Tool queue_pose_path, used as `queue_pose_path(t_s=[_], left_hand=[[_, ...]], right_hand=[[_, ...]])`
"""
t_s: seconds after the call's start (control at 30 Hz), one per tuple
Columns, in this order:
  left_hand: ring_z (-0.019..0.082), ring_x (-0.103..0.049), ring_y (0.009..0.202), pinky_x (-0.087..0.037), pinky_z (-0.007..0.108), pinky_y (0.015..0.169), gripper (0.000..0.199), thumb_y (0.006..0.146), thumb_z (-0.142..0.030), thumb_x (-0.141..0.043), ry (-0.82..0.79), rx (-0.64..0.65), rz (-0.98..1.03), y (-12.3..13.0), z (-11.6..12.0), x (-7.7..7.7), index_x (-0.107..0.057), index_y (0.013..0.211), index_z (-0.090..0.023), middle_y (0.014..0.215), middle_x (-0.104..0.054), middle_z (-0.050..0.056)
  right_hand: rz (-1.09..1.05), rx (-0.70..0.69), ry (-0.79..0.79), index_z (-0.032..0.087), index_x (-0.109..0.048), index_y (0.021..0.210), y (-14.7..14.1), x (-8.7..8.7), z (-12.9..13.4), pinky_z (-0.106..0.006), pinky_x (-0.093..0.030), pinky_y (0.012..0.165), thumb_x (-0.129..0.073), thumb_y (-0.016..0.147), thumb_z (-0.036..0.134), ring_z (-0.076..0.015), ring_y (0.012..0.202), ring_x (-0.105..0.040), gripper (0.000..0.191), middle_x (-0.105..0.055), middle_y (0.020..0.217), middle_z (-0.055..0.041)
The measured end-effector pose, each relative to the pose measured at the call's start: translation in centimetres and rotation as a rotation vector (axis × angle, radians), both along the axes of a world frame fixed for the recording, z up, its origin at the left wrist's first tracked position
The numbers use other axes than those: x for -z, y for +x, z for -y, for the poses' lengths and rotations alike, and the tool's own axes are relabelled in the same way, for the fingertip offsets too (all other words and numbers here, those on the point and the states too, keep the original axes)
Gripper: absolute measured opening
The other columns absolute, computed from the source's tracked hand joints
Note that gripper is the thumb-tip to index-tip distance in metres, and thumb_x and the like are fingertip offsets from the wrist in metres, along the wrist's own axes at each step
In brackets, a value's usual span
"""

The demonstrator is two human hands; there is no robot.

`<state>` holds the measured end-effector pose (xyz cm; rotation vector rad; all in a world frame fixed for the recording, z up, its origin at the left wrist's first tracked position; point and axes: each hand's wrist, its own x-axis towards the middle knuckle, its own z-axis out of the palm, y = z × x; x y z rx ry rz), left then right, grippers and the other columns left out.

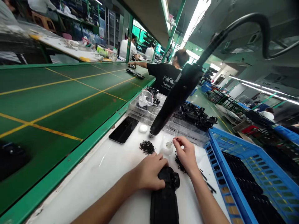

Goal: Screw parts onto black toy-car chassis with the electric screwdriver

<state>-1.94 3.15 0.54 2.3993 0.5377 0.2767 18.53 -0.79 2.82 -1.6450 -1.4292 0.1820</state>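
My left hand (151, 171) is closed over the far end of a black toy car chassis (164, 202), which lies lengthwise on the white worktop (112, 177). One black wheel (175, 180) shows at its right side. Farther off, my right hand (185, 152) pinches a thin stick, whose tip reaches to a small pale, translucent container (167, 150). What is inside the container is hard to make out. A heap of small black screws (147, 147) lies just beyond my left hand. Another dark heap (179, 163) is partly hidden under my right wrist.
A black electric screwdriver (177, 96) hangs over the worktop. Behind it stand clear trays (187, 132) with several black chassis. A phone (124, 130) and a white case (143, 128) lie left. A blue crate (221, 174) flanks the right, a green conveyor belt (58, 115) the left. A co-worker (163, 76) sits ahead.
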Motion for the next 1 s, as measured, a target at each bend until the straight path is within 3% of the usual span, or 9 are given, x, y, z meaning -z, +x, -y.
queue_pose_path(t_s=[0.13, 0.2, 0.3, 0.43, 0.63, 0.77, 1.0], left_hand=[[0.027, -0.06, 0.103, -0.051, 0.038, 0.09, 0.045, 0.069, -0.03, -0.072, -0.024, 0.013, 0.007, -0.3, -0.4, -0.5, -0.066, 0.114, -0.025, 0.113, -0.063, 0.003], [0.026, -0.06, 0.105, -0.051, 0.037, 0.091, 0.04, 0.073, -0.028, -0.069, -0.039, 0.019, 0.008, -0.3, -0.5, -0.6, -0.066, 0.113, -0.025, 0.112, -0.064, 0.003], [0.025, -0.06, 0.107, -0.049, 0.038, 0.093, 0.03, 0.083, -0.023, -0.061, -0.06, 0.024, 0.013, 0.0, -0.7, -0.6, -0.067, 0.112, -0.025, 0.111, -0.065, 0.004], [0.024, -0.061, 0.108, -0.048, 0.038, 0.094, 0.023, 0.09, -0.018, -0.051, -0.091, 0.007, 0.014, 0.6, -1.0, -0.3, -0.066, 0.107, -0.023, 0.11, -0.066, 0.004], [0.023, -0.063, 0.097, -0.047, 0.035, 0.082, 0.017, 0.095, -0.021, -0.049, -0.126, -0.059, -0.018, 1.1, -1.3, -0.6, -0.066, 0.097, -0.022, 0.1, -0.066, 0.003], [0.022, -0.063, 0.092, -0.046, 0.035, 0.08, 0.019, 0.099, -0.025, -0.049, -0.149, -0.096, -0.042, 1.2, -1.5, -0.7, -0.067, 0.093, -0.023, 0.096, -0.068, 0.002], [0.021, -0.066, 0.093, -0.048, 0.032, 0.08, 0.022, 0.1, -0.024, -0.047, -0.24, -0.075, -0.031, 0.5, -1.5, -0.8, -0.069, 0.106, -0.025, 0.104, -0.072, 0.002]], right_hand=[[-0.053, 0.064, -0.032, 0.019, -0.066, 0.12, -0.2, 0.7, 1.3, -0.029, -0.047, 0.067, -0.069, 0.094, 0.035, -0.0145, 0.069, -0.055, 0.031, -0.068, 0.095, -0.002], [-0.043, 0.048, -0.084, 0.019, -0.066, 0.114, 0.1, 1.0, 2.6, -0.029, -0.046, 0.067, -0.064, 0.096, 0.03, -0.0145, 0.069, -0.054, 0.022, -0.064, 0.09, -0.0015], [0.017, -0.16, -0.225, 0.02, -0.072, 0.097, 0.5, 1.5, 4.2, -0.027, -0.044, 0.066, -0.065, 0.091, 0.019, -0.0139, 0.068, -0.055, 0.009, -0.062, 0.081, 0.0001], [0.061, -0.376, -0.387, 0.021, -0.077, 0.094, 1.0, 1.9, 4.6, -0.026, -0.043, 0.066, -0.066, 0.083, 0.008, -0.0119, 0.068, -0.057, 0.02, -0.065, 0.089, -0.0008], [0.026, -0.409, -0.409, 0.02, -0.078, 0.091, 1.3, 1.8, 4.4, -0.028, -0.045, 0.077, -0.063, 0.088, 0.008, -0.0162, 0.082, -0.063, 0.019, -0.069, 0.088, -0.0024], [0.033, -0.384, -0.414, 0.018, -0.077, 0.088, 1.3, 1.4, 4.8, -0.028, -0.043, 0.075, -0.062, 0.091, 0.008, -0.0154, 0.08, -0.062, 0.018, -0.068, 0.084, -0.0021], [0.002, -0.411, -0.455, 0.019, -0.077, 0.092, 1.3, 1.1, 5.2, -0.028, -0.045, 0.077, -0.063, 0.09, 0.01, -0.0153, 0.081, -0.063, 0.017, -0.069, 0.088, -0.0013]])
